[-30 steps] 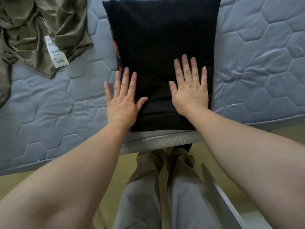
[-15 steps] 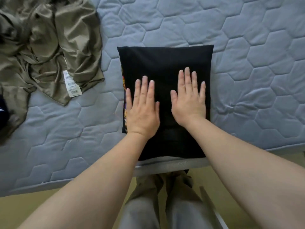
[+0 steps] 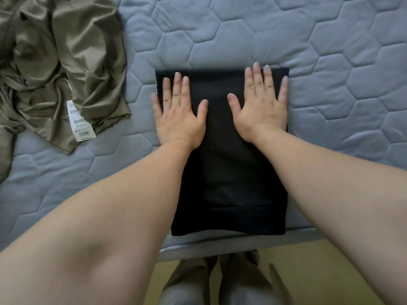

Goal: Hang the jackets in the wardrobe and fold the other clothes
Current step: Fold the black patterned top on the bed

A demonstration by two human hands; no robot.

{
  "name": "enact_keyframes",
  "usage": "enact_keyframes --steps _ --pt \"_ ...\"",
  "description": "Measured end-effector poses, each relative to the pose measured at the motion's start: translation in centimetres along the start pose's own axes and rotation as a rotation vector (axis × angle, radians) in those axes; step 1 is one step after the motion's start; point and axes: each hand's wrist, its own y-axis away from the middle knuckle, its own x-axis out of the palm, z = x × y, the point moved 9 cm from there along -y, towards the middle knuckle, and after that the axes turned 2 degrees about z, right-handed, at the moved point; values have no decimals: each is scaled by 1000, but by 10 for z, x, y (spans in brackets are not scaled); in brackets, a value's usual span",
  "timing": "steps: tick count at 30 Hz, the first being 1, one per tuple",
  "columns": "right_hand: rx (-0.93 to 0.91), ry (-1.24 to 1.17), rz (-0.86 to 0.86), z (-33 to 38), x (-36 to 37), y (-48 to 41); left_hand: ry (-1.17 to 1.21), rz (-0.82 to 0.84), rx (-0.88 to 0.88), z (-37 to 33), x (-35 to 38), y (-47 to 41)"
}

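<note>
A black garment point(image 3: 229, 172) lies folded into a neat rectangle on the grey quilted mattress point(image 3: 330, 95), its near end at the bed's front edge. My left hand point(image 3: 179, 115) presses flat on its far left corner, fingers straight and spread. My right hand point(image 3: 263, 106) lies flat on its far right corner, fingertips at the far fold. An olive-green garment point(image 3: 66, 69) with a white barcode tag point(image 3: 80, 122) lies crumpled at the upper left.
The mattress edge point(image 3: 220, 247) runs across the lower part of the view. Below it are my grey trouser legs point(image 3: 209, 282) and a yellowish floor point(image 3: 308, 260). Bare mattress stretches right of and beyond the black garment.
Both hands have slid apart and outward along the black garment toward its far corners, staying flat. The view has shifted, so the garment sits lower in frame.
</note>
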Motion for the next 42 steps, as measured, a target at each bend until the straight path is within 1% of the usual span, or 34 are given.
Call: enact_keyframes --steps 2,3,4,6,9,11,12,13,15,16,17,18,19,20,21,23,24,25,28,30,32,33,34,35,36,38,39,40,42 --pt "72 -37 22 -22 -2 -2 95 26 -200 34 -8 -17" --pt "94 -57 33 -31 -1 -2 108 52 -257 48 -8 -25" --pt "105 -77 46 -37 1 -3 90 81 -270 56 -7 -30" --pt "94 -107 65 -41 6 -6 40 118 -218 60 -2 -36" --pt "84 -120 72 -41 14 -9 28 119 -213 58 3 -36" --pt "94 -87 81 -41 16 -10 29 123 -217 56 3 -36" --pt "105 -54 78 -41 14 -9 43 110 -223 55 -1 -35" --pt "114 -14 60 -39 11 -7 57 62 -237 54 -9 -31" --pt "98 22 -12 -27 2 7 47 -118 -249 46 -32 -11" --pt "49 9 -44 -17 1 19 33 -197 -205 35 -39 6" --pt "-26 -4 -66 -4 4 35 19 -236 -95 16 -38 26" --pt "-99 -13 -72 9 10 55 -1 -225 59 -5 -26 51" --pt "-152 -19 -61 17 18 75 -25 -169 180 -20 -7 77" --pt "-190 -18 -40 23 28 96 -58 -106 232 -25 13 101" --pt "-226 -4 -21 26 38 116 -91 -63 222 -21 31 121" --pt "-321 36 17 29 56 155 -151 -39 179 -6 52 144" --pt "-384 42 41 31 61 172 -178 -31 212 -3 57 152" --pt "-466 43 71 33 66 189 -203 -19 289 -3 61 160" --pt "-752 59 202 34 75 243 -258 78 620 5 71 196" --pt "-884 90 304 26 77 276 -308 164 813 21 73 220" --pt "-963 102 390 17 76 302 -351 214 905 34 68 232" --pt "-979 95 407 14 74 309 -352 208 898 36 62 231" --pt "-972 72 398 11 69 309 -336 187 846 37 55 223" --pt "-934 41 372 10 62 302 -310 159 745 36 46 210" --pt "-860 12 343 9 55 289 -276 127 615 35 37 193" --pt "-650 -35 279 2 40 250 -185 78 349 32 21 154" --pt "-559 -51 254 -2 33 229 -129 69 245 29 14 135" --pt "-500 -50 235 -4 27 210 -75 65 171 24 7 117" --pt "-459 -12 200 -2 18 175 13 47 103 12 -5 86"
